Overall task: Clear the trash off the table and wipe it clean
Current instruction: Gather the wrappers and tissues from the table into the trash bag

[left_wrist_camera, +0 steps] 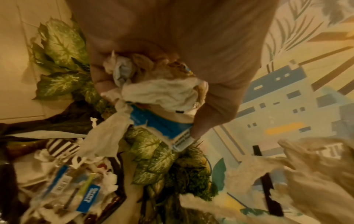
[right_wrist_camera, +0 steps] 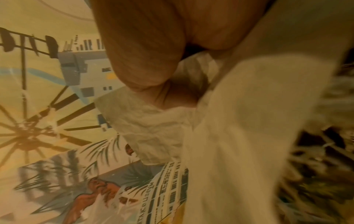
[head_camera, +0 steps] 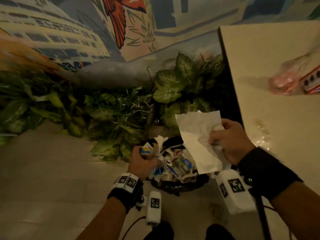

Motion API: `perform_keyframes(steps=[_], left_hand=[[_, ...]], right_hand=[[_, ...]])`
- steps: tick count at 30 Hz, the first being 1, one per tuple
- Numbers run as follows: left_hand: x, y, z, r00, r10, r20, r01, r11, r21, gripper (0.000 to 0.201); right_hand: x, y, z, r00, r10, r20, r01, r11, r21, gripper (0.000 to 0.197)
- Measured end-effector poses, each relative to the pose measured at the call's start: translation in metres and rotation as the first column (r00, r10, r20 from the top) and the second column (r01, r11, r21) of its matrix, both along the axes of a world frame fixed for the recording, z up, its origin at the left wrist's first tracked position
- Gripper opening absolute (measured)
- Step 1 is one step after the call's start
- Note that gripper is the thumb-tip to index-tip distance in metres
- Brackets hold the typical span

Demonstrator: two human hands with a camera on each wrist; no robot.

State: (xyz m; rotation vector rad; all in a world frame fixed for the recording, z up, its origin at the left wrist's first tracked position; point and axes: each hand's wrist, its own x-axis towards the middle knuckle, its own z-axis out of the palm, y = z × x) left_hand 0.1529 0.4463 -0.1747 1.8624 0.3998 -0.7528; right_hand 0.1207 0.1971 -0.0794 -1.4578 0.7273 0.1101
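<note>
The clearing is partway done, by the look of it. The left hand (head_camera: pixel 141 162) is clamped on a wad of trash (left_wrist_camera: pixel 153 91), crumpled tissue with a blue-and-white wrapper sticking out, and holds it right over the trash bin (head_camera: pixel 180 186), a dark-lined bin on the floor already piled with wrappers and tissue. The right hand (head_camera: pixel 228 141) is closed on a white paper towel (head_camera: pixel 199 141), part bunched in the fist and the rest hanging loose above the bin's right side. The two hands are apart, one on each side of the bin.

On the counter (head_camera: pixel 259 66), to the right, a pinkish plastic bag (head_camera: pixel 284 80) and a red-and-white box (head_camera: pixel 311 80) still sit near the far right edge of the view; both are blurred, so what they are is uncertain. A shiny patch (head_camera: pixel 261 134) near the counter's front edge may be a wet spill. So I judge that dropping the wad, clearing those last items and wiping remain to be done.

For room: the counter's dark left edge runs close beside the right hand, so a swing back up needs to pass that corner. The leafy plants (head_camera: pixel 121 110) crowd just behind the bin, and the mural wall (head_camera: pixel 69 32) stands behind them. The tiled floor (head_camera: pixel 43 170) to the left is open.
</note>
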Motion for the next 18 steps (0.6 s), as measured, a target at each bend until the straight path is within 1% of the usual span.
perform_keyframes(steps=[3, 5, 6, 8, 9, 10, 12, 13, 15, 18], left_hand=[[0.007, 0.007, -0.034, 0.998, -0.036, -0.049, 0.037, 0.999, 0.023, 0.076], [0.011, 0.004, -0.062, 0.995, -0.045, -0.094, 0.048, 0.998, 0.030, 0.069], [0.012, 0.001, -0.080, 0.992, -0.047, -0.117, 0.052, 0.998, 0.037, 0.069], [0.013, -0.007, -0.119, 0.986, -0.066, -0.152, 0.075, 0.996, 0.054, 0.076], [0.013, -0.011, -0.138, 0.983, -0.081, -0.166, 0.091, 0.994, 0.057, 0.080], [0.012, -0.016, -0.159, 0.979, -0.094, -0.183, 0.106, 0.992, 0.061, 0.083], [0.010, -0.026, -0.198, 0.968, -0.108, -0.226, 0.126, 0.990, 0.065, 0.082], [0.009, -0.031, -0.217, 0.964, -0.114, -0.239, 0.133, 0.989, 0.067, 0.081], [0.008, -0.040, -0.255, 0.961, -0.127, -0.244, 0.151, 0.985, 0.083, 0.082], [0.008, -0.050, -0.304, 0.961, -0.140, -0.237, 0.173, 0.977, 0.126, 0.091]], right_hand=[[0.003, 0.024, -0.050, 0.992, -0.058, -0.109, 0.056, 0.998, -0.022, 0.037], [0.004, 0.033, -0.094, 0.973, -0.109, -0.203, 0.104, 0.994, -0.033, 0.035], [0.004, 0.036, -0.117, 0.958, -0.136, -0.252, 0.131, 0.991, -0.034, 0.036], [0.004, 0.037, -0.169, 0.925, -0.165, -0.342, 0.158, 0.986, -0.049, 0.035], [0.003, 0.037, -0.193, 0.911, -0.157, -0.381, 0.145, 0.988, -0.062, 0.033], [0.001, 0.035, -0.217, 0.896, -0.139, -0.421, 0.113, 0.990, -0.085, 0.037], [-0.005, 0.032, -0.257, 0.857, -0.084, -0.508, 0.015, 0.990, -0.138, 0.056], [-0.008, 0.029, -0.277, 0.840, -0.047, -0.541, -0.050, 0.985, -0.164, 0.059], [-0.013, 0.024, -0.312, 0.816, 0.029, -0.578, -0.173, 0.965, -0.196, 0.059], [-0.013, 0.022, -0.362, 0.782, 0.148, -0.605, -0.328, 0.924, -0.197, 0.057]])
